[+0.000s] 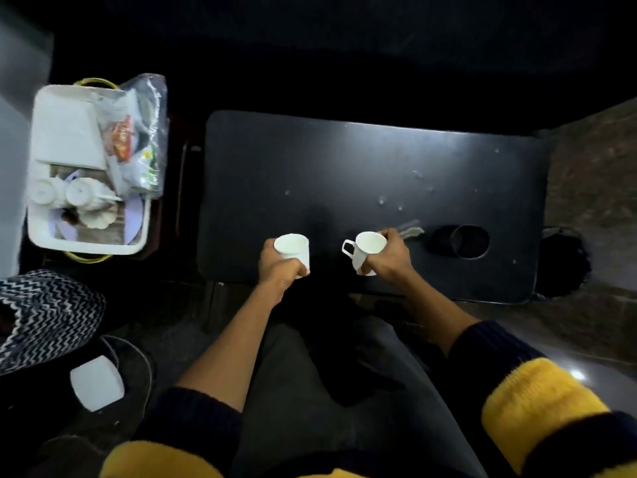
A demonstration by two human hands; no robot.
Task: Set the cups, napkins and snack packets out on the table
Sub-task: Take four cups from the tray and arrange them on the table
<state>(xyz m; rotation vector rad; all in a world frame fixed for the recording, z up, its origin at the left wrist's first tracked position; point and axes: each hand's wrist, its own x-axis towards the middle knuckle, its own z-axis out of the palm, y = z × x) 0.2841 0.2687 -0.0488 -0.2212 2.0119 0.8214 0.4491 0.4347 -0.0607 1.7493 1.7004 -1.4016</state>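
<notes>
Gripping a white cup (293, 251) just left of the frame's centre, the left hand (277, 267) has its fingers curled around the cup's lower side, holding it over the near edge of the dark table (344, 167). To the right of it, the right hand (387, 258) wraps around a second white cup (367, 250), whose handle points left toward the first cup; this cup is also above the table's near part, and whether either base touches the surface cannot be told. Both cups look empty and stand roughly upright. Just right of the right hand a round cup-holder recess (463, 241) is sunk into the tabletop, with a blurred greyish streak between them. At the left of the frame sits a white tray (86, 244) holding folded white napkins (65, 132) in its upper part, more white cups (81, 194) below them, and colourful snack packets (127, 139) beside a clear plastic bag (151, 98) along its right side. A zigzag-patterned cloth (44, 312) lies at lower left.
</notes>
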